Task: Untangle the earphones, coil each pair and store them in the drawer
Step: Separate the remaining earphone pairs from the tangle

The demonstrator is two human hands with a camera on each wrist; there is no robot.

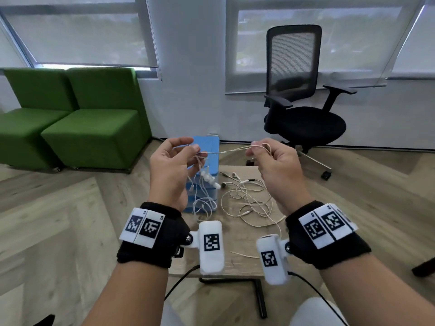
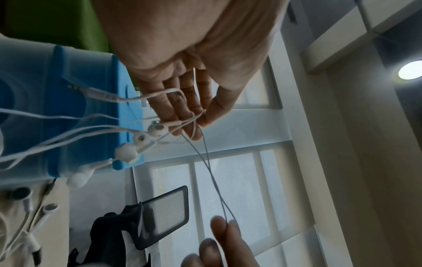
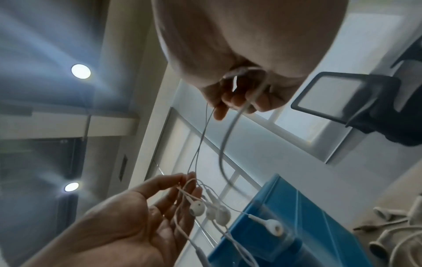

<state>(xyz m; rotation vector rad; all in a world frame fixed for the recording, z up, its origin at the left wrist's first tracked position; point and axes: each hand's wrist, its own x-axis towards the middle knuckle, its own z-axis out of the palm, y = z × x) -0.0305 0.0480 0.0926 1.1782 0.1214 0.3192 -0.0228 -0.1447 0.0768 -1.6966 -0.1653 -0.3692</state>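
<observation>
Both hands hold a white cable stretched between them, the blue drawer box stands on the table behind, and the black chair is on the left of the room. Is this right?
Only the chair is wrong: the head view shows it on the right; green seats are left.

Head cam looks down — wrist cams up.

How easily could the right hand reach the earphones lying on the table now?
Probably not right away: the right hand pinches a cord stretched to the left hand. The earphones on the table lie uncovered just below it, once it lets go.
</observation>
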